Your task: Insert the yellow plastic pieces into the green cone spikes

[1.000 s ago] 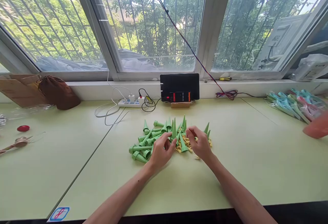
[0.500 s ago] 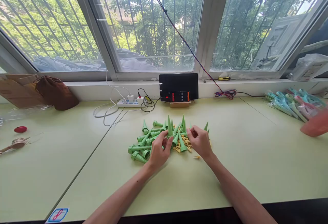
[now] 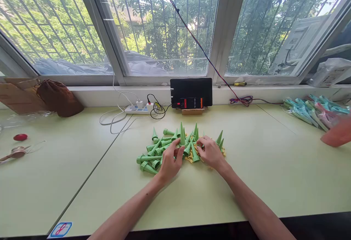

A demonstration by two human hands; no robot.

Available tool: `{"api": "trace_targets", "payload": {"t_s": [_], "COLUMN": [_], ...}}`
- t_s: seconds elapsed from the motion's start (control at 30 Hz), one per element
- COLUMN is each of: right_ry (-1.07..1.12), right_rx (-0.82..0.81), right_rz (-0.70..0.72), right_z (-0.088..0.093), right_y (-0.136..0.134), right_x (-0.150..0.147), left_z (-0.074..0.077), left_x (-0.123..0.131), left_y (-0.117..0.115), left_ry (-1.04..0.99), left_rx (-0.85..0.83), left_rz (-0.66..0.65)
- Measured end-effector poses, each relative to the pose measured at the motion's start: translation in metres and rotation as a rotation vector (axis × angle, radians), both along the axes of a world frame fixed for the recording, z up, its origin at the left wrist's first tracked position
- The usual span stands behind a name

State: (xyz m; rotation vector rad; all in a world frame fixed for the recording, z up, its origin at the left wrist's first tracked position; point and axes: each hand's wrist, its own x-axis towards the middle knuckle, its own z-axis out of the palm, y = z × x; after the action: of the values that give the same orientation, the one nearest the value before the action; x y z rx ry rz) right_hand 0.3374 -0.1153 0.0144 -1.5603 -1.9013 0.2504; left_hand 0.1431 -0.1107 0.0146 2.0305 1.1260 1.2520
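My left hand (image 3: pixel 170 160) grips an upright green plastic spike (image 3: pixel 182 134) by its wide base, between thumb and fingers. Over the small yellow plastic pieces (image 3: pixel 189 158), my right hand (image 3: pixel 211 152) has its fingers pinched together; whatever they hold is too small or hidden. Many hollow green spikes (image 3: pixel 155 151) with ribbed collars lie heaped to the left of and behind my left hand. Between the hands, another green spike (image 3: pixel 194 154) leans with its wide end towards me. Two green spikes (image 3: pixel 219 137) stand just beyond my right hand.
Behind the pile, a phone (image 3: pixel 192 103) leans on a black tablet (image 3: pixel 190 86). A white power strip (image 3: pixel 138 109) with cables lies to its left. Bagged coloured plastic items (image 3: pixel 309 112) are at the right, a brown pouch (image 3: pixel 59 99) and red oval object (image 3: pixel 20 137) at the left.
My right hand has shifted slightly left and down onto the yellow pieces, uncovering more of the green spikes beyond it. The left hand and its spike have stayed nearly still.
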Motion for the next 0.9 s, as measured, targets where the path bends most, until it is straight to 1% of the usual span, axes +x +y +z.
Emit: {"api": "trace_targets", "payload": {"t_s": [0.13,0.37,0.7,0.9], "right_ry": [-0.058,-0.068,-0.117,-0.154], "right_rx": [-0.037,-0.068,-0.065,-0.073], "right_rz": [-0.021,-0.019,-0.007,-0.008], "right_z": [-0.0007,-0.0051,-0.005,-0.0036], "right_y": [-0.0002,0.0011,0.0016,0.001], "right_x": [0.0002,0.0008,0.0009,-0.0005], "left_z": [0.0,-0.0001,0.0055,0.0064], "left_x": [-0.0001,0.0005,0.004,0.0046], "left_y": [0.0,-0.0001,-0.0051,-0.0049], "left_ry": [0.008,-0.042,-0.192,-0.261], "left_rx": [-0.002,-0.051,-0.261,-0.351], "left_rz": [0.004,-0.025,-0.135,-0.188]}}
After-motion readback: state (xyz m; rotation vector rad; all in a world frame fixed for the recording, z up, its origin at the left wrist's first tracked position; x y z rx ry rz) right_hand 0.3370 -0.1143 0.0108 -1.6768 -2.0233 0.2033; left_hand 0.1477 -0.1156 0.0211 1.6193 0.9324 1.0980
